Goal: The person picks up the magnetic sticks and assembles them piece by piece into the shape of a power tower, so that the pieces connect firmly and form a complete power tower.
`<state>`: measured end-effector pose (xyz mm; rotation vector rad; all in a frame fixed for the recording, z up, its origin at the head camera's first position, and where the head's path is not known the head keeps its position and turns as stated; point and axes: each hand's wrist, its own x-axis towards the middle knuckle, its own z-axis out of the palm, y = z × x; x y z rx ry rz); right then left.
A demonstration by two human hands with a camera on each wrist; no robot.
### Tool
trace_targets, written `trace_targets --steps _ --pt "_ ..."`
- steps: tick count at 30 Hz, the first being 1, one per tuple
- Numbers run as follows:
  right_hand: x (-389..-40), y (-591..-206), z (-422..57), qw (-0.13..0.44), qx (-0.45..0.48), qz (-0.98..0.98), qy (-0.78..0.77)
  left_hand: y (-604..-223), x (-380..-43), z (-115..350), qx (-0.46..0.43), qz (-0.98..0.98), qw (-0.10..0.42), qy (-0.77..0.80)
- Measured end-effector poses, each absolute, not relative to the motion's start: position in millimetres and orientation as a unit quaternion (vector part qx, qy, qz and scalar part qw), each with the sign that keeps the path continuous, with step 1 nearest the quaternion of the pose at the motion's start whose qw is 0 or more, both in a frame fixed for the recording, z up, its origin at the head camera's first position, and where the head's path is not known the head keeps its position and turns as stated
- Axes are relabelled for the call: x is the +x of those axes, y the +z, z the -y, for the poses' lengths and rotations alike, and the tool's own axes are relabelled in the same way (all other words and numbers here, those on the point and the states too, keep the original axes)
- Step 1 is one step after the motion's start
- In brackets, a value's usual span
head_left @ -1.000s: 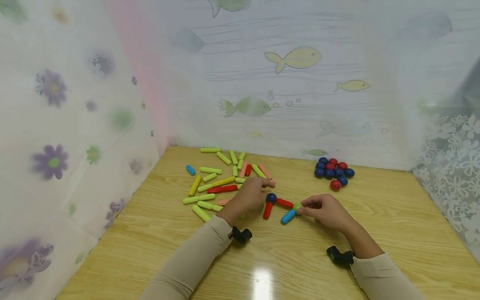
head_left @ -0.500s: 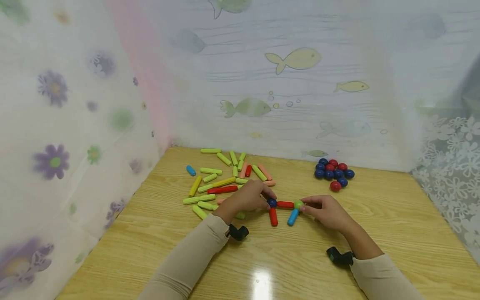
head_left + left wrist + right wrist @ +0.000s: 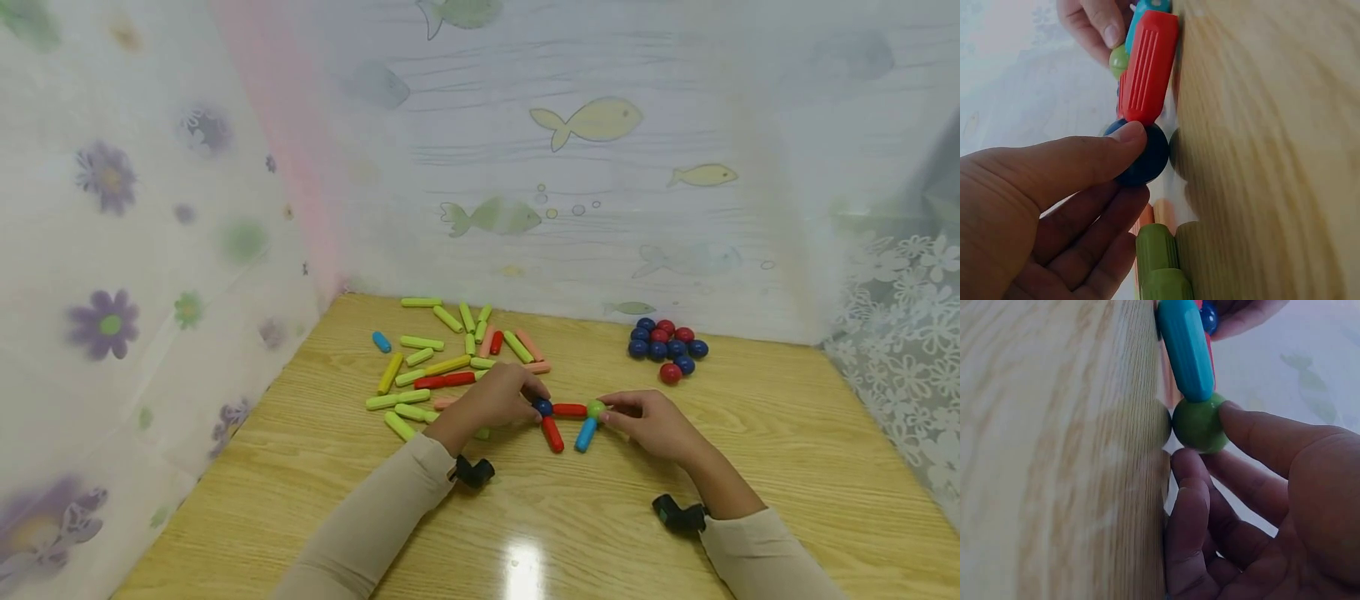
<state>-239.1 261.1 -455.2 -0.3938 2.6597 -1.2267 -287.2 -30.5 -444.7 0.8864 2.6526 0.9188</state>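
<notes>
My left hand (image 3: 501,398) pinches a dark blue ball (image 3: 1141,153) between thumb and fingers. My right hand (image 3: 651,423) holds a light green ball (image 3: 1200,424) the same way. A short red rod (image 3: 570,410) lies between the two balls and touches both. From the blue ball a second red rod (image 3: 1150,65) points toward me, slanting a little to the right. A light blue rod (image 3: 1186,350) extends toward me from the green ball. All these pieces lie low, at the tabletop. The hands partly cover both balls.
Left of the blue ball lie several loose rods, such as a yellow rod (image 3: 390,372), a long red rod (image 3: 445,380) and a blue rod (image 3: 382,342). At the back right, dark blue and red balls (image 3: 671,373) sit clustered on the wooden table (image 3: 570,533). Patterned curtains (image 3: 600,250) stand behind.
My left hand has come down onto the blue ball and now pinches it. The joined pieces have turned, so the linking red rod lies level and the front red rod points rightward.
</notes>
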Motion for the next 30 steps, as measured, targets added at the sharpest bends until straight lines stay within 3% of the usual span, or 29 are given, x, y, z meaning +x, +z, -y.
trace_targets --steps 4,12,23,30 --pt "-242.7 -453.0 -264.8 0.079 -0.111 -0.893 -0.429 -446.1 -282.6 33.7 0.305 -0.898 0.087 0.306" --pt "-257.7 -442.7 -296.4 -0.046 -0.006 -0.938 -0.343 -444.9 -271.5 38.2 0.309 -0.905 0.069 0.283" --pt "-264.2 -446.4 -321.2 -0.035 0.035 -0.955 -0.292 -444.7 -259.8 40.4 0.293 -0.917 0.044 0.268" --pt "-250.6 -448.0 -320.6 -0.016 0.027 -0.957 -0.288 -442.8 -254.3 40.1 0.271 -0.926 0.039 0.260"
